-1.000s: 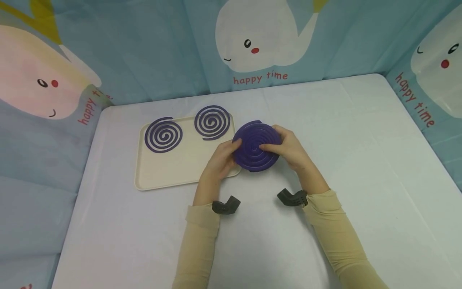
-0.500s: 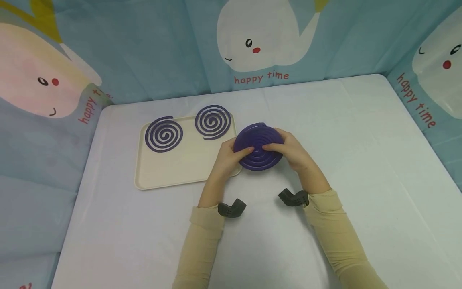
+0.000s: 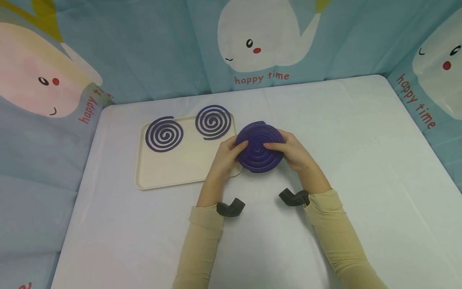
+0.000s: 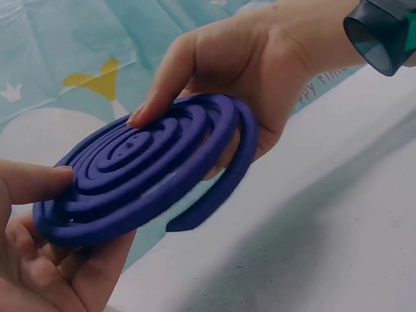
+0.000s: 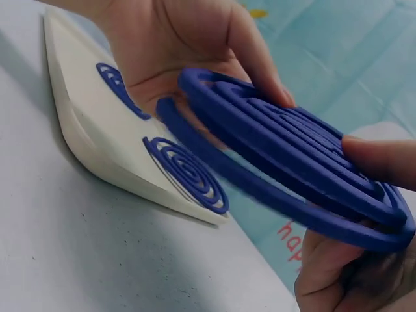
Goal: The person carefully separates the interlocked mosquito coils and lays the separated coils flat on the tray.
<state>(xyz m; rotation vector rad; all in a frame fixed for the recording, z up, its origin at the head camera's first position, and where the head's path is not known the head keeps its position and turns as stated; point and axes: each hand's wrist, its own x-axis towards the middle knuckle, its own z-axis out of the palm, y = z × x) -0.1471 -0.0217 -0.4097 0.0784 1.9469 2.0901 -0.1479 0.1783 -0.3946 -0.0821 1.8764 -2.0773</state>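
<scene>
1. Since half a second ago the purple double coil [image 3: 259,147] has tipped back to face the head camera more flatly, and both thumbs have slid a little nearer its centre.
2. The left hand [image 3: 226,157] pinches the coil's left rim, thumb on top and fingers beneath; the right hand [image 3: 293,151] grips the right rim the same way.
3. The coil is held off the tabletop [image 3: 361,160], just right of the cream tray [image 3: 169,176]. One outer tail [image 4: 214,198] hangs loose below the disc.
4. The step looks like prising two nested spirals apart; next probably calls for gentle, even pressure, since the thin arms may snap.
5. Two separated spirals [image 3: 164,134] [image 3: 213,122] fill the tray's far half; its near half is open, close to the left hand. The backdrop curtain [image 3: 144,48] stands well apart.
</scene>
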